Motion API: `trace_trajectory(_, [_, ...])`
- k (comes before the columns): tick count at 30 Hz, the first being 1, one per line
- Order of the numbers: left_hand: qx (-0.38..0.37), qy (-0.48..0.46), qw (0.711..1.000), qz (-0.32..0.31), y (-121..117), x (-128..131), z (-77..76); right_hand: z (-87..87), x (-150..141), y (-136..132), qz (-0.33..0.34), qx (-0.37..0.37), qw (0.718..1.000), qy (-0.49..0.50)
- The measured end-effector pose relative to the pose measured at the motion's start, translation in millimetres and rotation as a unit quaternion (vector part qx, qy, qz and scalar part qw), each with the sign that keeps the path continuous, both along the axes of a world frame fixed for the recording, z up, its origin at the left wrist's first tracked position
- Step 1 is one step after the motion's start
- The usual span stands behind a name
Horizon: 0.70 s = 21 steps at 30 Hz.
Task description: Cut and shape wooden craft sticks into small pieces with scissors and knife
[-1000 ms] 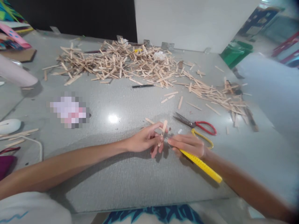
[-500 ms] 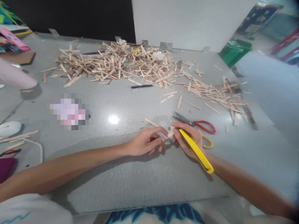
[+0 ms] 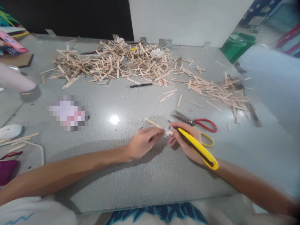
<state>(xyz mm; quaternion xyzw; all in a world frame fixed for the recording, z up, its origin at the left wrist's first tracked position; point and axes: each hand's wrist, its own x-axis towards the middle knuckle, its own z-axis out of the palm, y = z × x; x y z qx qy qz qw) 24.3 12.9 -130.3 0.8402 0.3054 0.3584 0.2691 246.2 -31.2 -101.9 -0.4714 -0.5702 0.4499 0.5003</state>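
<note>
My left hand [image 3: 144, 140] pinches one end of a short wooden craft stick [image 3: 168, 133] between thumb and fingers. My right hand [image 3: 187, 140] is closed around a yellow box cutter [image 3: 199, 150], its handle slanting down toward my wrist. The right fingertips also meet the other end of that stick, so it spans the gap between both hands. Another craft stick [image 3: 152, 122] lies on the table just beyond my left fingers. Scissors [image 3: 187, 119] with one red and one yellow handle lie behind my right hand, which partly covers them.
A large heap of craft sticks [image 3: 112, 64] spreads along the back, with a second pile [image 3: 217, 90] to the right. A black pen [image 3: 141, 85] lies before the heap. At left are a white mouse [image 3: 10, 131] and cable. A green bin [image 3: 236, 47] stands beyond the table.
My left fingers have closed together on the stick, which now lies more level. The box cutter has tipped slightly, its handle end shifting right. The view has shifted a little.
</note>
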Motion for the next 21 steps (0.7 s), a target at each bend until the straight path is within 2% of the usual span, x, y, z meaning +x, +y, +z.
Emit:
trace_trajectory(6, [-0.015,0.013,1.000,0.015,-1,0,0.8,-6.5,2,0,0.005,0.013,1.000,-0.020])
trace_trajectory(15, [-0.011,0.024,1.000,0.011,1,1,4.5,-2.6,0,-3,0.015,0.063,0.995,-0.080])
trace_trajectory(18, [0.010,0.034,0.999,0.010,1,0,2.7,-10.1,1,-6,0.015,0.093,0.990,-0.107])
trace_trajectory(21, [0.030,0.049,0.998,0.010,2,-2,0.9,-21.6,5,-7,0.043,0.123,0.984,-0.118])
